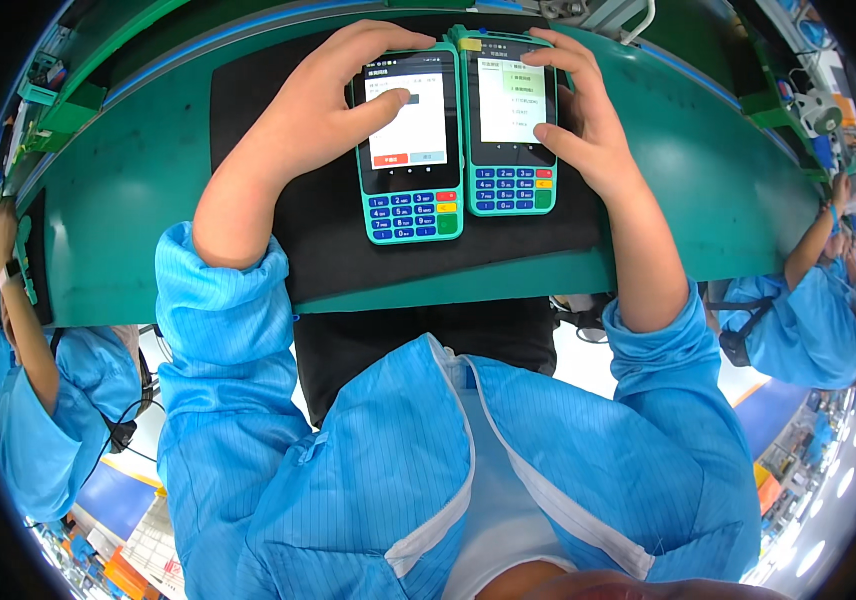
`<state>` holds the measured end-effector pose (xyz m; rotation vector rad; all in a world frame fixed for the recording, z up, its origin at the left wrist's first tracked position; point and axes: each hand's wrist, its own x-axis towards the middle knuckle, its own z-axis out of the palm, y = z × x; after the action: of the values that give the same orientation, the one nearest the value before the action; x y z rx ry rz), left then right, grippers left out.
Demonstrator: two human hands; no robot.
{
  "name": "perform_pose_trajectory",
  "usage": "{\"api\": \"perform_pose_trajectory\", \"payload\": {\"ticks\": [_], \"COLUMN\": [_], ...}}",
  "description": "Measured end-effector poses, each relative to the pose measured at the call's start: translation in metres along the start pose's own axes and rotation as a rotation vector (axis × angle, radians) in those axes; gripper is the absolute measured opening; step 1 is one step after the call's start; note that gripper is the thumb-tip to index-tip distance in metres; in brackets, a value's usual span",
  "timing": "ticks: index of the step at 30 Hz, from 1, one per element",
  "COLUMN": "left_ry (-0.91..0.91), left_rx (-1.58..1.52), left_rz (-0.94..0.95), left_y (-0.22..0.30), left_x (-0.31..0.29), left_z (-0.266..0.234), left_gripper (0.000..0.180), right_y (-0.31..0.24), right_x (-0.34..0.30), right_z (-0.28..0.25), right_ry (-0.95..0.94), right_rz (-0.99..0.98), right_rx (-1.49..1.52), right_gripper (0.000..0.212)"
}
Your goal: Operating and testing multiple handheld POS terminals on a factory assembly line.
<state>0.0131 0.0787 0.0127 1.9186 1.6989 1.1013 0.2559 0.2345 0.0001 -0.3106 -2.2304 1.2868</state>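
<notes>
Two teal handheld payment terminals stand side by side, screens lit and keypads toward me. My left hand (pixel 323 105) is at the upper left of the left payment terminal (pixel 414 216). Its fingers reach over the top edge, and the thumb lies on the screen beside a small dark box. My right hand (pixel 588 125) wraps the right side of the right payment terminal (pixel 513 192). Its thumb touches the screen's lower right edge, and a bent finger meets the upper right of the listed menu. Some right-hand fingers are partly hidden behind. A yellow tag (pixel 469 45) sits on that terminal's top left corner.
A black mat (pixel 328 260) lies under the terminals on a green worktable (pixel 128 220). Rails and fixtures line the far edge, with a grey round device (pixel 821 115) at far right. Co-workers in blue smocks sit at left (pixel 33 430) and right (pixel 798 320).
</notes>
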Motion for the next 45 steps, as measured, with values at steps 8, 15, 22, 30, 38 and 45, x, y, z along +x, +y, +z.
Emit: {"api": "perform_pose_trajectory", "payload": {"ticks": [8,15,22,30,38,45], "left_ry": [0.003,0.006,0.005,-0.005,0.007,0.006], "left_rx": [-0.006,0.004,0.01,-0.018,0.005,0.0], "left_rz": [0.026,0.019,0.0,-0.022,0.004,0.008], "left_y": [-0.0007,-0.0001,0.0008,0.0019,0.0001,-0.0003], "left_x": [-0.0018,-0.0026,-0.0021,-0.0049,-0.0048,-0.0058], "left_z": [0.0003,-0.0001,-0.0007,-0.0013,-0.0007,-0.0004], "left_gripper": [0.04,0.041,0.041,0.042,0.043,0.042], "right_y": [0.0014,0.0,-0.0004,-0.003,-0.0027,-0.0016], "right_x": [-0.0006,-0.0008,0.0002,-0.0002,-0.0004,-0.001], "right_z": [0.0016,0.0018,0.002,0.0036,0.0036,0.004], "right_ry": [-0.005,-0.008,-0.008,-0.013,-0.017,-0.015], "right_rz": [-0.011,-0.018,-0.02,-0.021,-0.023,-0.017], "right_rx": [-0.007,-0.007,-0.012,-0.018,-0.028,-0.034], "right_gripper": [0.056,0.056,0.058,0.062,0.062,0.062]}}
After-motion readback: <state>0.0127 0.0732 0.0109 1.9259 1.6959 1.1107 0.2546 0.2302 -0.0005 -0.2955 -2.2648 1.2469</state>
